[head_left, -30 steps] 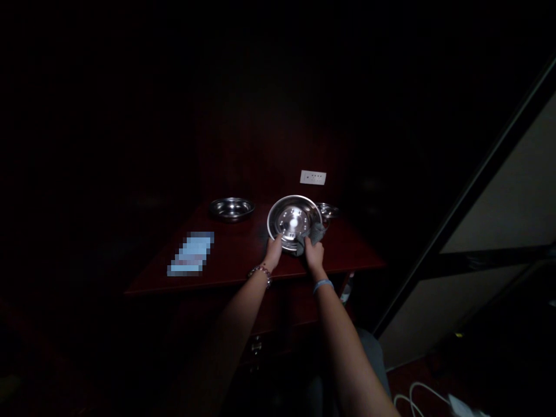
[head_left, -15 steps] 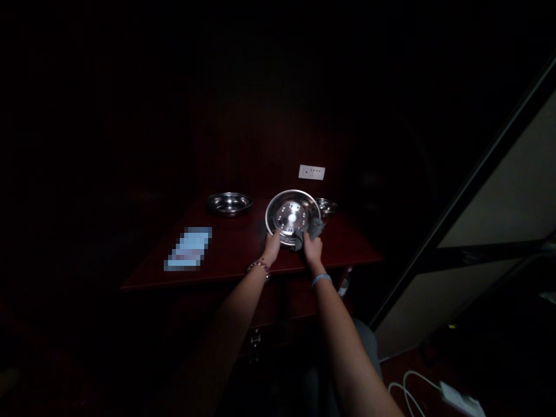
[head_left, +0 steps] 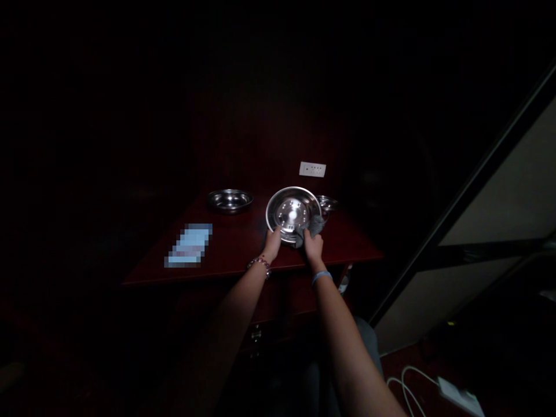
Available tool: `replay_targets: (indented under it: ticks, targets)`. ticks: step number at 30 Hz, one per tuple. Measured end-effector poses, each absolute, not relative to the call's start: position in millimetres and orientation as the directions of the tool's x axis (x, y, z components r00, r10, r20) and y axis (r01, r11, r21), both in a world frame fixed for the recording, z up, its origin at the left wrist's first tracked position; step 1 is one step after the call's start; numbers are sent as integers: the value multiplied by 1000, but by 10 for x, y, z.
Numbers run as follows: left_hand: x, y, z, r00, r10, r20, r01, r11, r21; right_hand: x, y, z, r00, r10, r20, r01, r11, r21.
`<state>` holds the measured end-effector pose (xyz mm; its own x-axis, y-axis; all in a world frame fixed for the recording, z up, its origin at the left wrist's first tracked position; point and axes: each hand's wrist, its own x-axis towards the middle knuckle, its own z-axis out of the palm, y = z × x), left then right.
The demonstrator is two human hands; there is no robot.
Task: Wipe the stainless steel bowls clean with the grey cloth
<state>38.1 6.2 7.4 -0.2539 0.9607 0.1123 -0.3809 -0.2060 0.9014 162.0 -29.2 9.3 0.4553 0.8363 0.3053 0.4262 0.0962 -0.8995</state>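
Observation:
A shiny steel bowl (head_left: 293, 211) is held tilted, its inside facing me, above the dark red desk (head_left: 234, 255). My left hand (head_left: 273, 243) grips its lower left rim, thumb on the inner side. At the lower right rim my right hand (head_left: 313, 246) is closed on a grey cloth (head_left: 317, 225) that lies against the bowl's edge. The fingers behind the bowl are hidden. Partly covered by the held bowl, a smaller steel bowl (head_left: 328, 202) rests on the desk behind it. Another steel bowl (head_left: 230, 200) sits at the back left.
A blurred-out light blue rectangle (head_left: 189, 245) lies on the desk's left side. On the back wall is a white socket plate (head_left: 313, 169). A pale panel with a dark frame (head_left: 482, 249) slants at right. A white power strip (head_left: 459, 396) with its cable is on the floor.
The whole view has shifted slightly, so everything sits a little higher. Both hands keep their hold on the bowl and cloth, with hardly any visible movement.

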Motion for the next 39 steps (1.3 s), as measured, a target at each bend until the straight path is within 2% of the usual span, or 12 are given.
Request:
replay_targets:
  ticks: [5, 21, 27, 32, 39]
  targets:
    - [381, 44, 92, -240, 963, 122, -375, -208, 903, 1622, -263, 83, 479, 835, 269, 392, 71, -917]
    - [349, 37, 121, -278, 955, 103, -326, -195, 925, 1609, -234, 48, 466, 835, 293, 394, 101, -914]
    - [306, 4, 140, -510, 856, 79, -148, -178, 973, 1603, -245, 54, 435, 850, 296, 404, 110, -908]
    - [305, -52, 184, -506, 858, 93, -202, -223, 954, 1596, -257, 64, 474, 833, 285, 397, 87, -914]
    - [305, -105, 240, -478, 878, -25, -269, -119, 956, 1596, -260, 60, 508, 815, 279, 406, 59, -912]
